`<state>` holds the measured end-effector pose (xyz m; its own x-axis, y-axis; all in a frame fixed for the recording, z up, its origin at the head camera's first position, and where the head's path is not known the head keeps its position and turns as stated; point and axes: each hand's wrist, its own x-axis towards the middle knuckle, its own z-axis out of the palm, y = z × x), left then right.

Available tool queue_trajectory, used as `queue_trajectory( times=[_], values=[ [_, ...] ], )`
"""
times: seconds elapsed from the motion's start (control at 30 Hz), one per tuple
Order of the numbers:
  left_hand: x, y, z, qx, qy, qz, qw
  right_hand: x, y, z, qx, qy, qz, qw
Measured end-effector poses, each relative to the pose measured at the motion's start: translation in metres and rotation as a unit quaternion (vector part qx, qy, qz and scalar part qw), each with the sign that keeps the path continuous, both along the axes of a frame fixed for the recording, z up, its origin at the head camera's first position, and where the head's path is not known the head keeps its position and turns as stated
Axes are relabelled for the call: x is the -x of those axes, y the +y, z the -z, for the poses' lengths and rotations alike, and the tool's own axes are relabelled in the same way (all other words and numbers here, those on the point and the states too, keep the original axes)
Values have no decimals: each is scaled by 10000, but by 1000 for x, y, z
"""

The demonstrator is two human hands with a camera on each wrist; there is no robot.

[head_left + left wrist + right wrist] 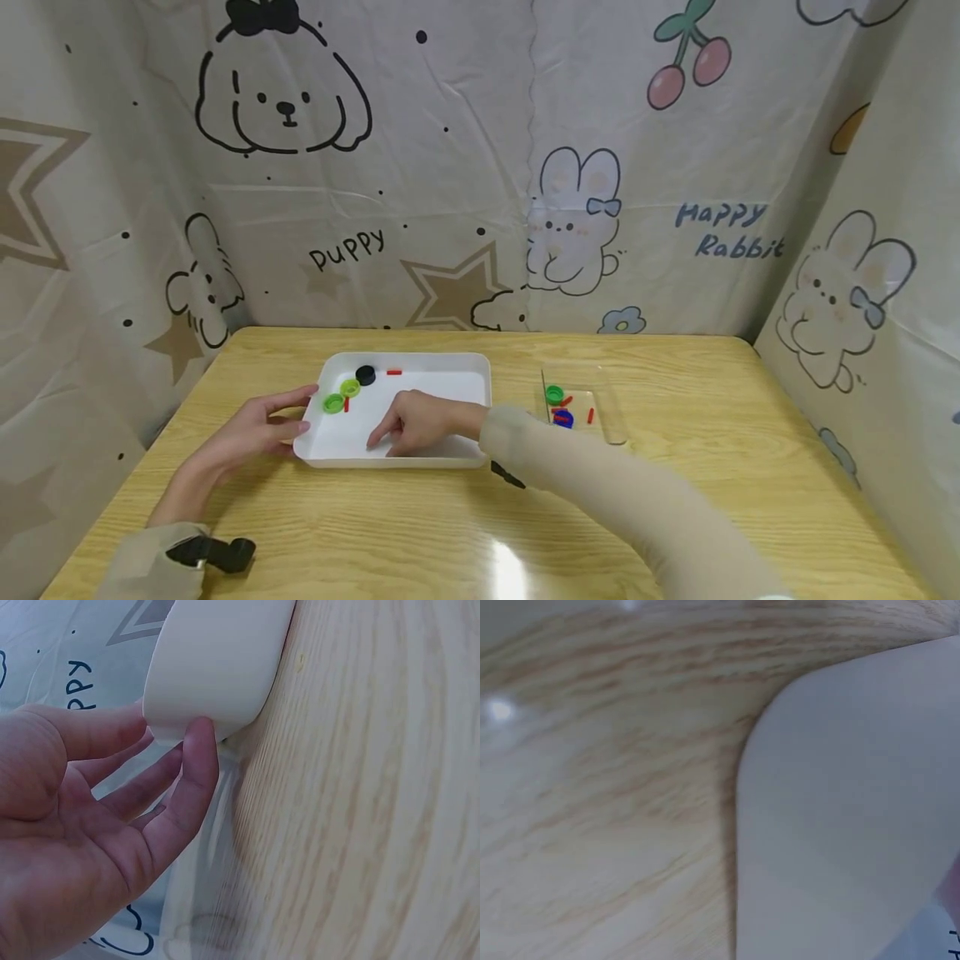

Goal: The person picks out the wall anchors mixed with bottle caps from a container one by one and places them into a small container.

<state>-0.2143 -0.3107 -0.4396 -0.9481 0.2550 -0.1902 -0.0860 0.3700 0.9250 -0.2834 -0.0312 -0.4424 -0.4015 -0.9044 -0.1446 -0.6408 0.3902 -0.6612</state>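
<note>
A white tray [450,385] lies on the table. At its left end my left hand [251,429] holds the wall, thumb and forefinger tips over the rim; in the left wrist view another finger [199,761] touches the outer wall. My right hand [420,423] reaches down inside the tray, its forefinger extended toward the floor near the front. Nothing shows between forefinger and thumb. Left of that hand lie a green cap [333,404], a yellow-green cap [350,388], a black cap [365,375] and two red sticks, one upright-looking [347,406], one at the back [393,372].
Right of the tray stands a clear box [613,429] with a green cap [554,395], a blue cap [564,420] and several red sticks [591,415]. The right forearm crosses over the tray's right front corner. A printed curtain [450,167] hangs behind the wooden table [375,533].
</note>
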Motion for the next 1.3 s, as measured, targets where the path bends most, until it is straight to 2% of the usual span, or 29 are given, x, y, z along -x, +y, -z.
queue_trajectory(
  times=[0.13,0.37,0.67,1.03,1.2,1.3],
  values=[
    [0,-1,2,55,33,14,10000,-1,-4,2,12,58,-43,10000],
    [2,-2,5,51,-6,-22,10000,3,-1,3,148,-175,297,9993],
    [1,-2,2,-23,55,73,10000,3,0,3,59,110,57,9999],
    [4,-2,6,132,-12,-19,9999,7,9,-3,-55,81,334,9994],
    [4,-2,5,138,-14,-19,9999,7,14,-8,-249,-52,262,9993],
    [3,-1,3,107,-13,-1,9999,8,16,-8,-172,122,259,9994]
  ],
)
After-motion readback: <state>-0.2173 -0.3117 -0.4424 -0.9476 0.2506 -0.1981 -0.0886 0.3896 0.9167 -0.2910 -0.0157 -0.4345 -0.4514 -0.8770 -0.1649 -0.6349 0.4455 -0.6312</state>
